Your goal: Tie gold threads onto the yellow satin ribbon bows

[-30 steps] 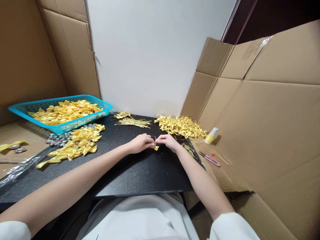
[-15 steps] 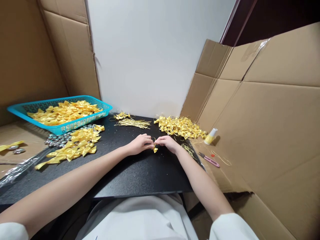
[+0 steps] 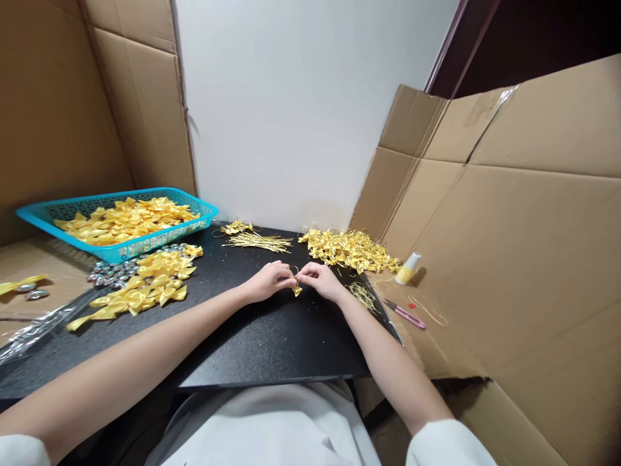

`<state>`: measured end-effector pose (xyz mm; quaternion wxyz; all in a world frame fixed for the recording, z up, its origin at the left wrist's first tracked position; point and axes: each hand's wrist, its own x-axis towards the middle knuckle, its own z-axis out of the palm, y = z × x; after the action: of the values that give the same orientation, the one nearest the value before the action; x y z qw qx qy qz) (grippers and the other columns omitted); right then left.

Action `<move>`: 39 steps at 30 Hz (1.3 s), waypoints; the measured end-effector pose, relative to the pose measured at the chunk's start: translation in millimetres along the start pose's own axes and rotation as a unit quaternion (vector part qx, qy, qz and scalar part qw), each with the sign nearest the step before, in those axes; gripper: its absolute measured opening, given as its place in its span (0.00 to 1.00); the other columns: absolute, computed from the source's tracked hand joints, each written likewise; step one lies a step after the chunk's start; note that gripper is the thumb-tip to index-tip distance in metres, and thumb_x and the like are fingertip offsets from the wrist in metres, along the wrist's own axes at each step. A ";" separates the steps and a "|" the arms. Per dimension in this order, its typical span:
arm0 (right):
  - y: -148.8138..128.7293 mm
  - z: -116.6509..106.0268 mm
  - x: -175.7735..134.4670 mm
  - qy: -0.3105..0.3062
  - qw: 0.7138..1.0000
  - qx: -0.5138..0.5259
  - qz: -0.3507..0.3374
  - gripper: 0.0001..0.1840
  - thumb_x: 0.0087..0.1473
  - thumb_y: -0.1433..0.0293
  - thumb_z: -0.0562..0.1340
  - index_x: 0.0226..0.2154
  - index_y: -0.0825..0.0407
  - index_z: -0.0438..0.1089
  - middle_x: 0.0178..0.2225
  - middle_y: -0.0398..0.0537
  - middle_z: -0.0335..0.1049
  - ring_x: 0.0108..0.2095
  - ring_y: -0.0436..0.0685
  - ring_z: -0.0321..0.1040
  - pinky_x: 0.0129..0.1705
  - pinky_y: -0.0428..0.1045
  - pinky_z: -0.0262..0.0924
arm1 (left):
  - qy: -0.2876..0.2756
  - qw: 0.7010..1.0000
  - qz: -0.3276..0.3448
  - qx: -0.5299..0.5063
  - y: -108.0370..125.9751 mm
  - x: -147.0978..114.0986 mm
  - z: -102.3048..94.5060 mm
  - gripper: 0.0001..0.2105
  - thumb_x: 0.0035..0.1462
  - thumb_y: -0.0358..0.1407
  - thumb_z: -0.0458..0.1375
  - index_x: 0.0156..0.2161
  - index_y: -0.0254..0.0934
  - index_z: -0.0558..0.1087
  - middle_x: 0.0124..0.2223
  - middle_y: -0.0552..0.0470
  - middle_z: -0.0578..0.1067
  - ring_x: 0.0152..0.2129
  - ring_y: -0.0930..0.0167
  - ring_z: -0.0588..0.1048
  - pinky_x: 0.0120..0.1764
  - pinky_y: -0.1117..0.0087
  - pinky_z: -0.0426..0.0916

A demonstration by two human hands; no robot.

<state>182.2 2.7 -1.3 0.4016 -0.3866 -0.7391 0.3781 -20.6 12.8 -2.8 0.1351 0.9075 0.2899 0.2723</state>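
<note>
Fingertips meet over the black table, around one small yellow ribbon bow. My left hand pinches the bow from its left side. Thumb and fingers of my right hand are closed at the bow's top, where a thin gold cord loops up between the hands. The fingers cover part of the bow, and which end of the cord each hand grips is hidden. Beyond my hands lies a bundle of straight gold cords.
A blue basket of yellow bows stands at left. Before it lie silver beads and loose bows. Corded bows pile at back right, near cord scraps, a thread spool and pink snips. Cardboard walls flank the table.
Both hands have shifted slightly left with the bow, and the right hand's fingers have come closer to the left's. The gold cord loop shows more clearly above the fingers.
</note>
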 end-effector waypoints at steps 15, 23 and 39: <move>-3.3 5.9 -3.1 0.039 0.987 -0.150 -0.040 0.09 0.48 0.75 0.61 0.24 0.51 0.77 0.29 0.44 0.68 0.27 0.49 0.58 0.32 0.47 0.54 | 0.018 0.996 -0.015 0.088 -1.9 -0.6 2.9 0.22 0.63 0.49 0.47 0.31 0.37 0.75 0.31 0.49 0.75 0.27 0.70 0.66 0.35 0.68 0.57; 10.1 10.7 2.1 0.063 0.997 -0.026 0.029 0.11 0.45 0.62 0.66 0.27 0.53 0.76 0.25 0.43 0.69 0.27 0.49 0.59 0.33 0.47 0.57 | 0.015 0.995 -0.013 0.096 -3.0 -0.8 4.2 0.22 0.64 0.48 0.46 0.30 0.37 0.75 0.30 0.49 0.74 0.27 0.70 0.65 0.34 0.68 0.57; 6.9 18.4 1.3 0.106 0.989 -0.090 -0.057 0.07 0.49 0.68 0.63 0.23 0.52 0.70 0.27 0.44 0.66 0.27 0.49 0.59 0.31 0.47 0.56 | 0.070 0.995 -0.075 0.007 7.5 -0.5 1.4 0.09 0.55 0.38 0.54 0.37 0.37 0.75 0.35 0.50 0.72 0.36 0.66 0.68 0.41 0.65 0.62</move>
<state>167.3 2.1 -14.2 0.4623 -0.4165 -0.7439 0.2438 -16.8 6.5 -1.1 0.1281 0.8629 0.3675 0.3223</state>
